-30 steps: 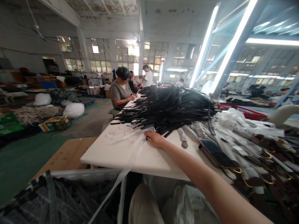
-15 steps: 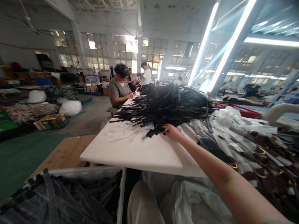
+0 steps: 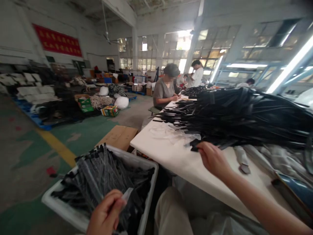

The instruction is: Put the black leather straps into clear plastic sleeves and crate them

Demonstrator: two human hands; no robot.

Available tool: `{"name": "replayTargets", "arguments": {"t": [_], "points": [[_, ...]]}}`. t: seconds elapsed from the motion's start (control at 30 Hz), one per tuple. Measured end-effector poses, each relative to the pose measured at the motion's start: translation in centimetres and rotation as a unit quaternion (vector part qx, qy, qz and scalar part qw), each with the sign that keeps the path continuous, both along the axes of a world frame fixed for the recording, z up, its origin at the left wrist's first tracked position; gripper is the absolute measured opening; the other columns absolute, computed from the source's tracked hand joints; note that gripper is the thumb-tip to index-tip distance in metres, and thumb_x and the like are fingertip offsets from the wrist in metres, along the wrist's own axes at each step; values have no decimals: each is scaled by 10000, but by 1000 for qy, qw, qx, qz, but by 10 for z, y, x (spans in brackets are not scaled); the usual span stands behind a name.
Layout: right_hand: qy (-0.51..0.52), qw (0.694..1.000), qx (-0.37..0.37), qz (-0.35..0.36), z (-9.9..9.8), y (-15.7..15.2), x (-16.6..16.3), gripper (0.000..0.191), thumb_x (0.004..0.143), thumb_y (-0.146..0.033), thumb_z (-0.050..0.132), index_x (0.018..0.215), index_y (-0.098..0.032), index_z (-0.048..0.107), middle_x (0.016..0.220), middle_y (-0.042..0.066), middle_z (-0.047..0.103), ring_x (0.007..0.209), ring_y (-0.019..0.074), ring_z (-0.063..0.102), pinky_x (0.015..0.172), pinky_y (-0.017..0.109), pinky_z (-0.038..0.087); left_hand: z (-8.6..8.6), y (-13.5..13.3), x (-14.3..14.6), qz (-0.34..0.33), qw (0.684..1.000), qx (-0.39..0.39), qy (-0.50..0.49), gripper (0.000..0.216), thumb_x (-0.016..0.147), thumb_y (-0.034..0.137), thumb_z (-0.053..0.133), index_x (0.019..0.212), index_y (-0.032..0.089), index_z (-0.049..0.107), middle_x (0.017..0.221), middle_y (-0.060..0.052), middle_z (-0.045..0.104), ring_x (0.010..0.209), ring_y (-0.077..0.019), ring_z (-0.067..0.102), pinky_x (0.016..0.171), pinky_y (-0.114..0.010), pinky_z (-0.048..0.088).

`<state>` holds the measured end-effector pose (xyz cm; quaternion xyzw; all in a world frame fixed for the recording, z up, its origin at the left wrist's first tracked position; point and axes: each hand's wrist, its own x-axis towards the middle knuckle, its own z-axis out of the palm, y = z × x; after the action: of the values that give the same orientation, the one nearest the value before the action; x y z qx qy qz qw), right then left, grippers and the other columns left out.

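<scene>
My right hand (image 3: 212, 158) reaches over the white table (image 3: 171, 153) and pinches the end of a black strap (image 3: 195, 144) at the edge of the big pile of black straps (image 3: 239, 114). My left hand (image 3: 105, 213) is low at the bottom, over the white bin (image 3: 149, 195) full of bagged black straps (image 3: 102, 173), with its fingers closed on a clear plastic sleeve (image 3: 127, 195).
A seated person (image 3: 166, 88) works at the far end of the table, another person (image 3: 197, 73) stands behind. A cardboard sheet (image 3: 119, 137) lies on the floor by the table. Clear sleeves (image 3: 168, 132) and a dark phone (image 3: 293, 189) lie on the table.
The view has swung left and down. My right hand moved from the table surface to the pile's edge and pinched a strap end. My left hand came into view holding a clear sleeve.
</scene>
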<state>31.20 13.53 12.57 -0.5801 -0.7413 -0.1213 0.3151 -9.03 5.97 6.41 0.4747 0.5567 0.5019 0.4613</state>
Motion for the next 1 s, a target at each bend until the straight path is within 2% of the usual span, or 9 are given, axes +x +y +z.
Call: {"name": "replayTargets", "arguments": {"t": [0.1,0.27,0.4,0.53,0.67,0.77,0.87,0.93,1.0], "points": [[-71,982,-62,166,-2,-54,-79,203,972,-174,376,901,-193,565,728,38,642,643,180,606,610,293,397,-3,-2,15,-29,999,-25,-25,532,723,693,678,758,164,640,572,59,393,428,-38,262,407,-157,167],[-73,952,-149,258,-4,-75,-151,145,968,-155,427,868,-200,520,717,3,633,617,171,611,560,294,326,-13,-15,12,-59,998,-9,-16,542,639,645,782,878,181,637,668,23,482,573,-100,404,509,-183,338],[-78,940,-190,271,-7,-61,-164,117,962,-151,447,874,-196,509,759,12,641,675,183,628,587,298,310,-16,-29,12,-47,998,-38,-36,589,802,754,516,1006,204,574,707,24,442,535,-88,336,473,-189,265],[-84,933,-236,258,-9,-58,-165,105,967,-158,438,900,-189,513,793,28,651,718,195,638,603,303,307,-14,-32,23,-3,992,-32,-120,637,757,817,499,1043,248,491,732,45,434,503,-59,237,448,-168,143],[-80,928,-272,243,-8,-60,-162,105,969,-162,431,924,-183,523,820,41,659,753,200,639,612,301,311,-9,-28,27,-9,982,-68,-177,548,819,760,477,981,237,508,724,48,432,483,-52,202,434,-167,88],[-75,925,-286,239,-4,-62,-161,119,969,-160,423,915,-177,527,816,50,653,751,202,634,613,303,316,-6,-23,22,-12,988,-65,-136,473,836,676,541,902,211,601,721,19,490,522,-81,334,441,-170,233],[-59,920,-300,246,2,-63,-159,127,964,-158,427,904,-176,537,830,57,656,757,198,629,617,297,326,-5,-19,17,-7,1000,7,6,433,842,600,579,814,191,720,868,-46,594,734,-151,524,664,-230,446],[-42,916,-308,254,5,-63,-158,121,960,-157,438,903,-179,543,839,53,659,760,190,625,622,289,336,-6,-15,14,-6,998,28,58,414,818,573,613,886,192,763,870,-50,603,745,-164,548,693,-248,458],[-28,913,-313,261,8,-63,-157,117,958,-159,447,910,-182,550,848,46,660,766,183,622,628,280,344,-9,-13,14,12,999,-4,43,486,756,539,683,1078,177,722,719,-9,576,630,-151,539,597,-244,450]]}}
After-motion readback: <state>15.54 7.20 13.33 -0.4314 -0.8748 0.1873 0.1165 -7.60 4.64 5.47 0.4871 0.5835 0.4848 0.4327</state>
